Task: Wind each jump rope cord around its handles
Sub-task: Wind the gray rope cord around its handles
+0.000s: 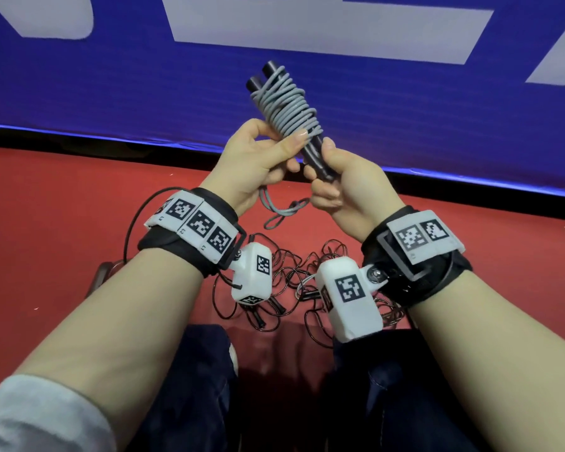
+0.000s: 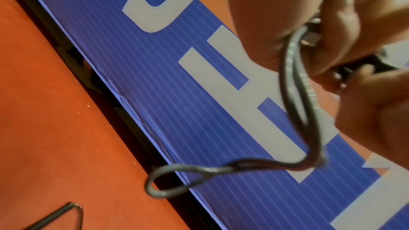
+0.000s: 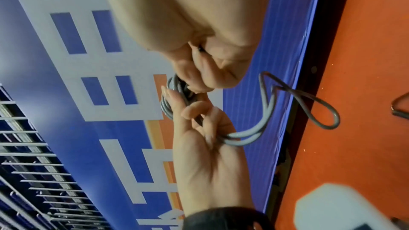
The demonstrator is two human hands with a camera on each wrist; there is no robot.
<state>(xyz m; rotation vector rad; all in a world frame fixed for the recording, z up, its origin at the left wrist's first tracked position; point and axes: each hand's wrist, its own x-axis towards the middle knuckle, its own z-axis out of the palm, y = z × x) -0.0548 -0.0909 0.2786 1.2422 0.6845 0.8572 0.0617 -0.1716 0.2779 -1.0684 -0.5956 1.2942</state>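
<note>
- The grey cord [image 1: 289, 107] is sitting in tight coils around two black handles [image 1: 313, 151] held side by side, up in the air between the hands, over the red floor [image 1: 62, 207] and in front of the blue banner [image 1: 111, 93]; the bundle is tilting up and to the far left.
- A doubled length of the same cord is hanging loose below the hands, ending in a small loop [image 2: 163, 181].
- The left hand [image 1: 258, 161] is gripping the wound part, its thumb lying across the lowest coils and its fingers curling round the trailing strands.
- The right hand [image 1: 343, 187] is clasping the near ends of the handles, fingers wrapping round them.
- Both wrists are wearing black straps with white marker blocks [image 1: 349, 298].
- A tangle of thin black cords [image 1: 294, 265] is lying on the floor near the person's knees, well apart from the held bundle.
</note>
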